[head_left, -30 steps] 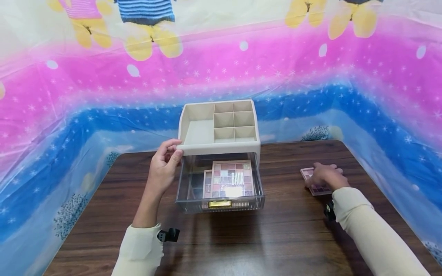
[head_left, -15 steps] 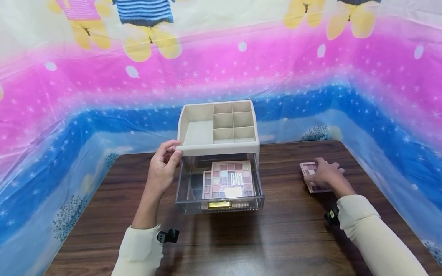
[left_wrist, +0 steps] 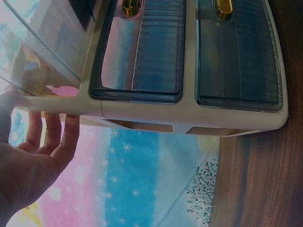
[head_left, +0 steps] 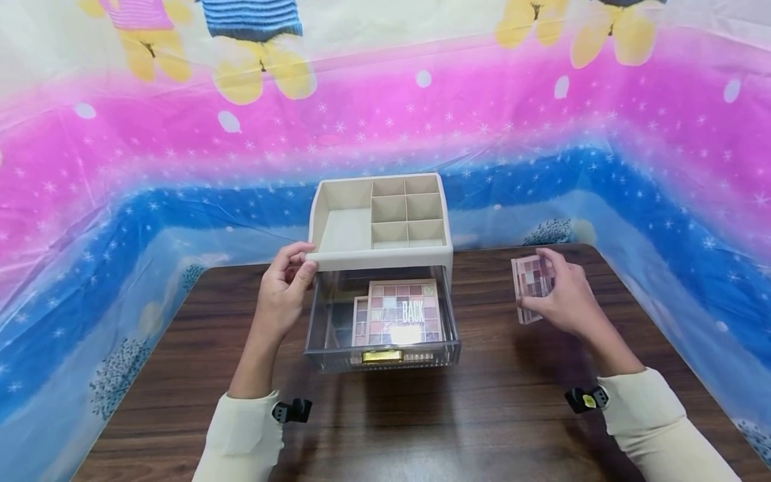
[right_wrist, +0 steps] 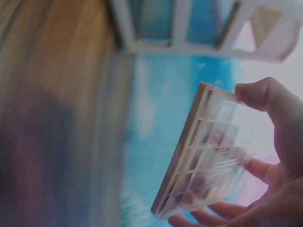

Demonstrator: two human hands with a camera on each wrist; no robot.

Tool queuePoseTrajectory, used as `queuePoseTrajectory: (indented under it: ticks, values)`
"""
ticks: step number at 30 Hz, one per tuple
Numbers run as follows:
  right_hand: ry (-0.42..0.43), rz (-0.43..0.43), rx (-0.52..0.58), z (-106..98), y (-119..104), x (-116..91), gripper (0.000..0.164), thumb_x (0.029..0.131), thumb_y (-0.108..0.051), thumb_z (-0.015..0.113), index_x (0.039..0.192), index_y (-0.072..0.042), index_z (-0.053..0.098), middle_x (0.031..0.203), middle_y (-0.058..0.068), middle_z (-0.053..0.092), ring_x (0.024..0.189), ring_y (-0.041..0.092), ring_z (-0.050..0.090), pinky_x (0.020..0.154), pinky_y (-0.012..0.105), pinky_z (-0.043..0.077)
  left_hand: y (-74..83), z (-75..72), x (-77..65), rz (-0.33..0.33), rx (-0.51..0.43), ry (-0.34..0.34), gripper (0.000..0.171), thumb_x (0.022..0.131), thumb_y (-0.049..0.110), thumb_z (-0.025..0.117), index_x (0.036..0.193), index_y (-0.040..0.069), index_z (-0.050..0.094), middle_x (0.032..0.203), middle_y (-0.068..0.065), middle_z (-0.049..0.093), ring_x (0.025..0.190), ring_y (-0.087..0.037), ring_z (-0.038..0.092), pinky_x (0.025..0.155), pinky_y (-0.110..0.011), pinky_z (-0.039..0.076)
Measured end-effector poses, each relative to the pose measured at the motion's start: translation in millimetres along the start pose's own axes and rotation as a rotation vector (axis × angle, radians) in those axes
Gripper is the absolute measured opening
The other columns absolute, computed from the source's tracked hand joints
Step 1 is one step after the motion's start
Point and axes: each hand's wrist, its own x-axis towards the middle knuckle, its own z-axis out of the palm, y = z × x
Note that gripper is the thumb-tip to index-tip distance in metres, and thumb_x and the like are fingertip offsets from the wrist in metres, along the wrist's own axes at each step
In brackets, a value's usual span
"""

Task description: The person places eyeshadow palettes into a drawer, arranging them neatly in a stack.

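A cream cosmetics organizer (head_left: 385,258) stands at the table's middle, its top drawer (head_left: 325,359) of smoky clear plastic pulled out. My left hand (head_left: 282,291) grips the organizer's upper left edge, thumb at the front and fingers against the side wall in the left wrist view. Inside the drawer lie a large eyeshadow palette (head_left: 391,298) marked "BACK" and a smaller palette (head_left: 360,320), partly covered by it. To the right, my right hand (head_left: 565,298) holds another eyeshadow palette (head_left: 531,284) by its edges, tilted up above the table. In the right wrist view, thumb and fingers span that palette (right_wrist: 208,151).
Divided compartments (head_left: 408,209) form the organizer's top, beside one larger bay (head_left: 349,227). Two lower drawers with gold handles, one the middle drawer (left_wrist: 161,52), are closed. A dark wooden table (head_left: 494,415) meets a patterned cloth backdrop (head_left: 385,127) behind and at both sides.
My right hand has taken hold of the palette that lay flat on the table and lifted it, tilting it upright. The left hand has stayed on the organizer.
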Motion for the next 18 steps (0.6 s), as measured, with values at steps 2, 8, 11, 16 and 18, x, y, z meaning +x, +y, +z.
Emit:
queuePoseTrajectory:
  ticks: [2, 8, 11, 16, 18]
  values:
    - [0.032, -0.043, 0.061, -6, -14, -3, 0.095, 0.076, -0.018, 0.086, 0.154, -0.006, 0.034, 0.134, 0.035, 0.048, 0.114, 0.050, 0.054, 0.085, 0.063, 0.051, 1.0, 0.0, -0.2, -0.002, 0.004, -0.001, 0.030, 0.105, 0.012, 0.056, 0.134, 0.005, 0.057, 0.101, 0.000, 0.057, 0.079, -0.007, 0.057, 0.072, -0.021, 0.053]
    - [0.087, -0.128, 0.273, -21, -59, -13, 0.102, 0.076, -0.010, 0.088, 0.158, -0.016, 0.028, 0.146, 0.031, 0.035, 0.125, 0.051, 0.049, 0.094, 0.066, 0.051, 1.9, -0.2, -0.5, -0.012, 0.007, -0.004, 0.031, 0.105, 0.013, 0.056, 0.135, 0.006, 0.057, 0.103, -0.003, 0.057, 0.080, -0.006, 0.057, 0.073, -0.017, 0.051]
    - [0.106, -0.220, 0.381, -26, -81, -17, 0.107, 0.072, -0.001, 0.088, 0.158, -0.019, 0.028, 0.149, 0.022, 0.035, 0.130, 0.042, 0.047, 0.100, 0.060, 0.050, 1.3, -0.2, -0.2, -0.021, 0.005, -0.005, 0.031, 0.105, 0.014, 0.056, 0.135, 0.007, 0.057, 0.104, -0.005, 0.057, 0.081, -0.007, 0.057, 0.073, -0.017, 0.051]
    - [0.078, -0.381, 0.546, -31, -113, -24, 0.111, 0.067, 0.011, 0.087, 0.157, -0.020, 0.030, 0.158, 0.003, 0.031, 0.137, 0.025, 0.042, 0.110, 0.029, 0.047, 1.5, 0.0, -0.2, -0.024, 0.005, -0.007, 0.031, 0.105, 0.015, 0.056, 0.136, 0.007, 0.057, 0.105, -0.007, 0.057, 0.081, -0.008, 0.057, 0.073, -0.017, 0.051]
    - [0.057, -0.442, 0.591, -31, -123, -25, 0.112, 0.065, 0.014, 0.087, 0.157, -0.017, 0.030, 0.159, 0.001, 0.029, 0.138, 0.021, 0.041, 0.110, 0.020, 0.044, 1.3, 0.3, 0.0, -0.020, 0.004, -0.007, 0.031, 0.105, 0.015, 0.056, 0.135, 0.007, 0.057, 0.105, -0.006, 0.057, 0.081, -0.008, 0.057, 0.073, -0.018, 0.051]
